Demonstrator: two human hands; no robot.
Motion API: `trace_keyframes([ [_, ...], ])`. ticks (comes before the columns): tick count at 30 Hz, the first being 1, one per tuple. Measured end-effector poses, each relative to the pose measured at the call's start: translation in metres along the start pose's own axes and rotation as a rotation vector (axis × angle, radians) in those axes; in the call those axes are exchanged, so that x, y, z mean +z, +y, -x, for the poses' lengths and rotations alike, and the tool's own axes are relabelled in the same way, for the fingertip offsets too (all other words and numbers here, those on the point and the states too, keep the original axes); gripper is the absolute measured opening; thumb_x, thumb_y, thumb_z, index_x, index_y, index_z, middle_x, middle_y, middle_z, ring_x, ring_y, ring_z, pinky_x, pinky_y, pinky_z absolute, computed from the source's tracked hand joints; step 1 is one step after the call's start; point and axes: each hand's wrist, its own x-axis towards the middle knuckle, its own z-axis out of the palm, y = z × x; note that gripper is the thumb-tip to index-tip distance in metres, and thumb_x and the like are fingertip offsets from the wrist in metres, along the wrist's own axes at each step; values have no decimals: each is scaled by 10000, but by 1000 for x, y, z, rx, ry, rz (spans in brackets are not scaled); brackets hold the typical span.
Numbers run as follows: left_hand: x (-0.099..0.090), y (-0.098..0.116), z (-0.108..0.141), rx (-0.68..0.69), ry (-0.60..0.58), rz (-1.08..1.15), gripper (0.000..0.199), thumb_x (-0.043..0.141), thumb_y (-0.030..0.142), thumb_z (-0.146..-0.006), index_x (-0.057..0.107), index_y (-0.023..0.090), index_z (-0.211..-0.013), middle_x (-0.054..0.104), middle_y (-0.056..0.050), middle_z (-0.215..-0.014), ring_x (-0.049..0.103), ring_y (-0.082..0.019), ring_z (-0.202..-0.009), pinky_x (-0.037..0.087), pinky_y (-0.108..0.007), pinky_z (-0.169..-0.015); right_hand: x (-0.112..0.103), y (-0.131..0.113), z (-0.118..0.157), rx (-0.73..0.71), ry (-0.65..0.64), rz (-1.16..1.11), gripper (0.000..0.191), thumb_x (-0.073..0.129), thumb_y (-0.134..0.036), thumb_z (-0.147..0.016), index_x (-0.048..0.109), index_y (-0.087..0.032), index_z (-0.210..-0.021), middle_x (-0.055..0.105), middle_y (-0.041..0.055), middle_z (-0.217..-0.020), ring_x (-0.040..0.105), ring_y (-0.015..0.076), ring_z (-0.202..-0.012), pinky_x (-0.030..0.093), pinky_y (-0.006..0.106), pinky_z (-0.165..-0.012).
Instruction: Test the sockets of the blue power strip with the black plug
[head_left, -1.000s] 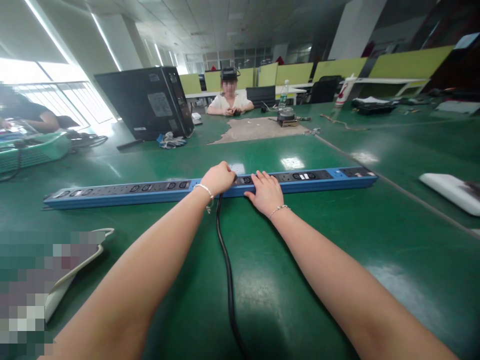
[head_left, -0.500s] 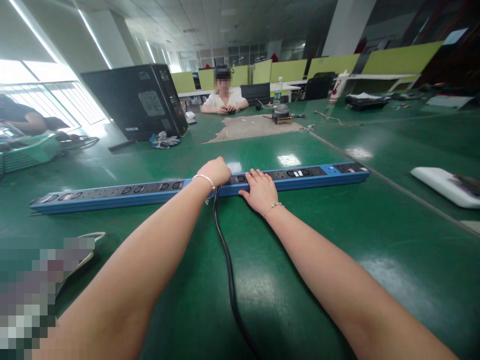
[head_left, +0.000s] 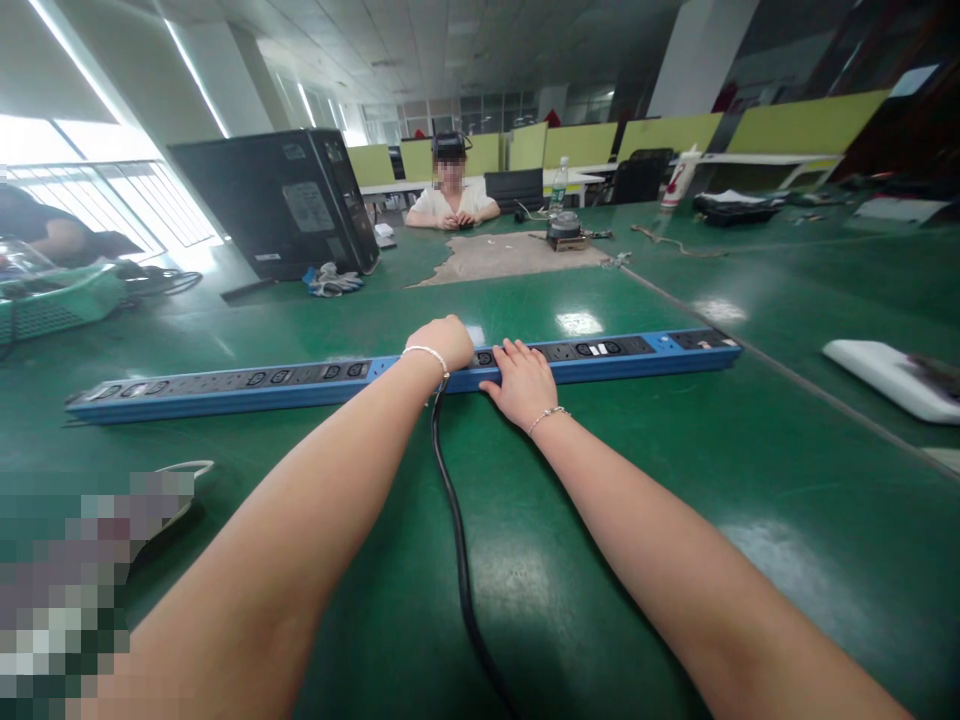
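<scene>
So the long blue power strip point(head_left: 466, 381) is lying across the green table point(head_left: 555, 620), socket side up, right under both hands. Left hand point(head_left: 444, 345) is curled closed on top of it, seemingly around the end of the black cable point(head_left: 462, 560); fingertips and any plug are hidden, so can't swear to the exact grip. Right hand point(head_left: 523, 382) is just beside it, fingers out and a bit spread, resting on the strip without gripping anything. My read: the step in hand is working the cable end at a socket while the right hand braces, and the next move calls for keeping that strip steady and the cable end lined up. Headcount: one strip, one cable under the hands, two bracelets, one per wrist. Socket total, no idea, hands cover some. Farther out: one black computer tower point(head_left: 292, 205), one clear bottle point(head_left: 559, 187), one green basket point(head_left: 67, 300), and two other people, plus some bunched gloves point(head_left: 333, 280) I can't count.
</scene>
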Motion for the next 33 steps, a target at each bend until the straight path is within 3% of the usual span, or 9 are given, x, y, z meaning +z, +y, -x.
trace_keyframes([
  [10,18,7,15,-49,100,52,388,443,312,-812,500,107,-1137,640,-238,-1088,627,-289,-1033,478,-363,-834,-1,-1,0,4,-3,-15,578,598,-406,-824,489,-127,-1318,441,143,-1414,357,281,-1324,249,446,-1088],
  [22,23,4,18,-60,104,77,334,387,256,-818,494,133,-1109,650,-215,-1063,630,-304,-1010,478,-383,-810,-3,-4,2,23,4,-17,608,598,-386,-809,473,-97,-1330,432,148,-1419,351,269,-1326,227,426,-1101],
  [26,27,1,23,-26,135,61,326,374,300,-850,494,153,-1115,673,-172,-1010,648,-279,-964,481,-368,-796,0,-2,2,18,1,-10,608,580,-398,-813,472,-100,-1332,425,147,-1425,344,267,-1328,216,432,-1102],
  [29,29,-9,30,31,157,60,396,313,438,-891,525,184,-1108,690,-135,-950,658,-273,-913,485,-379,-779,1,-2,2,24,5,-21,618,578,-389,-799,473,-96,-1333,426,145,-1425,339,271,-1328,214,435,-1099],
  [33,33,-34,33,186,230,51,502,186,463,-930,605,231,-1080,678,-105,-1019,626,-249,-985,459,-388,-858,0,-2,-1,32,34,-92,501,525,-215,-771,547,-152,-1267,497,81,-1379,393,228,-1292,235,416,-1089],
])
